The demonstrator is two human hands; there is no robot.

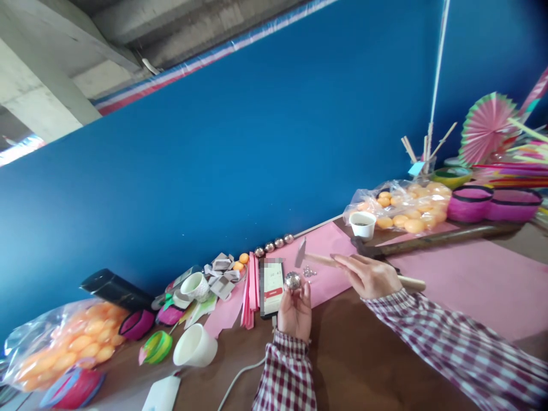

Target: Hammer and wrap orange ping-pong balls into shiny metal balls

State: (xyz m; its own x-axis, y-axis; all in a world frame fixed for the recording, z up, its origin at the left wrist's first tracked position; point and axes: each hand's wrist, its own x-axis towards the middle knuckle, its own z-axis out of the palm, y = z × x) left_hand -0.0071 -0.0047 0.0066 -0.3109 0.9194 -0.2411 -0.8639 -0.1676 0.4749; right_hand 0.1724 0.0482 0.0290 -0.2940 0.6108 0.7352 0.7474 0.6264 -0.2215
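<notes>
My left hand (pixel 295 311) holds a shiny silver ball (pixel 293 280) up between its fingertips, in front of a phone (pixel 272 286) that lies on the table. My right hand (pixel 370 275) rests on the wooden handle of a small hammer (pixel 314 260), whose metal head (pixel 300 253) points to the left over a pink sheet (pixel 329 257). Small silver bits (pixel 309 272) lie just under the hammer. Both sleeves are red-and-white check.
A row of silver balls (pixel 274 246) lies along the blue wall. Bags of orange balls sit at far left (pixel 64 342) and back right (pixel 406 211). White cups (pixel 194 346) (pixel 362 224), pink baskets (pixel 492 204), paper fans (pixel 486 123), a larger hammer (pixel 428 240) and folded papers (pixel 220 274) crowd the table.
</notes>
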